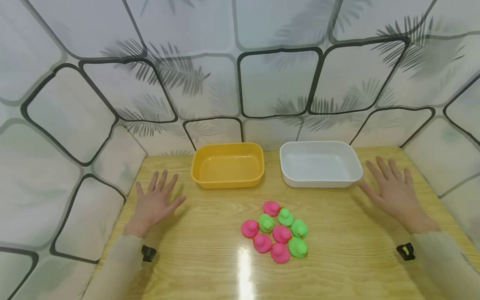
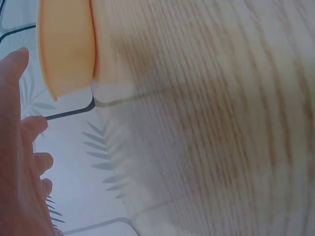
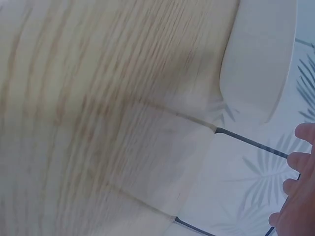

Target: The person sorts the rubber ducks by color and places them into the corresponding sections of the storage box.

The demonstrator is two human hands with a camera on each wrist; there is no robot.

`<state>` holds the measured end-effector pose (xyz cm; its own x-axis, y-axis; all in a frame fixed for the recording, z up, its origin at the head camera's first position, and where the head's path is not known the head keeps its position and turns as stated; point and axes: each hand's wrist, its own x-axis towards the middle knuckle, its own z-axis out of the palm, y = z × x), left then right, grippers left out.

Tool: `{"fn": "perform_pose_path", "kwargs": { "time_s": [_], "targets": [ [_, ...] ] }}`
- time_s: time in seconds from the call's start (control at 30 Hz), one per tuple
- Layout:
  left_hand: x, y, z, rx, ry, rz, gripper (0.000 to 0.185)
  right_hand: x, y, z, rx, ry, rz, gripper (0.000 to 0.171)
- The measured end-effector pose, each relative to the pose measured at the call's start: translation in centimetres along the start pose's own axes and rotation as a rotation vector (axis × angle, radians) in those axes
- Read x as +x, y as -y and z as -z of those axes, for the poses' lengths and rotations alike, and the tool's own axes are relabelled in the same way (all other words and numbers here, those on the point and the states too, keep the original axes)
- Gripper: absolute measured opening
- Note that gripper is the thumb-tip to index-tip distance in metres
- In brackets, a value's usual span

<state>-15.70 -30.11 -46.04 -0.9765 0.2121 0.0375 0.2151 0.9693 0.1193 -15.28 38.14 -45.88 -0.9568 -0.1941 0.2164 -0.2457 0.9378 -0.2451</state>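
Room: pale screen panels (image 1: 277,79) w/ dark rounded-block outlines & grey palm-leaf shadows wrap the back and both sides, standing right at the bench edges. Wrist views show the same leaf print beyond the wood, blurred.

Bench (image 1: 210,266): light wood, clear grain, glossy; a bright glare streak near the front, just below the ducks.

Tubs at the back edge, side by side w/ a gap between, apart from each other: yellow tub (image 1: 227,165) left of centre, white tub (image 1: 320,163) right of centre. Both rectangular, rounded corners, nothing inside. The left wrist view catches an end of the yellow one (image 2: 66,44); the right wrist view an end of the white one (image 3: 258,59).

Hands: left hand (image 1: 154,204) flat on the wood, palm down, fingers spread, holding nothing; it lies left of the yellow tub, near but not touching. Right hand (image 1: 391,189) also palm down, fingers straight & slightly fanned, holding nothing, just beside the white tub's right end; contact w/ the tub can't be told. Pale sleeves, a small black unit at each wrist.

Ducks (image 1: 275,231): tight cluster of small toy ducks mid-bench, in front of the gap between the tubs, well apart from both hands. Five pink, four green, packed touching or nearly so.
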Motion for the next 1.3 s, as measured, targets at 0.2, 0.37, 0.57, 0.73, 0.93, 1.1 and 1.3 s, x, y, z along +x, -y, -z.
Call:
{"fn": "perform_pose_path", "kwargs": {
  "time_s": [0.2,0.37,0.57,0.73,0.93,1.1,1.3],
  "targets": [
    [-0.1,-0.3,-0.1,-0.013,-0.019,-0.007,0.085,0.2,0.6,-0.2,0.006,-0.003,0.027,0.075],
    [-0.3,-1.0,-0.1,-0.026,-0.061,-0.051,0.089,0.4,1.1,-0.4,0.024,-0.051,0.079,0.07],
    [-0.5,-2.4,0.0,-0.041,-0.124,-0.121,0.087,1.3,2.0,-1.0,0.049,-0.162,0.185,0.062],
    [-0.5,-3.7,0.0,-0.064,-0.174,-0.181,0.084,2.1,3.3,-1.3,0.064,-0.22,0.269,0.054],
    [-0.8,-5.5,-0.2,-0.127,-0.167,-0.224,0.077,2.8,5.4,-1.7,0.091,-0.222,0.319,0.043],
    [-0.8,-7.6,-0.8,-0.236,-0.133,-0.23,0.074,3.8,6.5,-2.4,0.125,-0.223,0.355,0.038],
    [-0.9,-9.8,-1.6,-0.283,-0.118,-0.297,0.068,4.8,8.2,-2.9,0.152,-0.187,0.374,0.036]
  ]
}}
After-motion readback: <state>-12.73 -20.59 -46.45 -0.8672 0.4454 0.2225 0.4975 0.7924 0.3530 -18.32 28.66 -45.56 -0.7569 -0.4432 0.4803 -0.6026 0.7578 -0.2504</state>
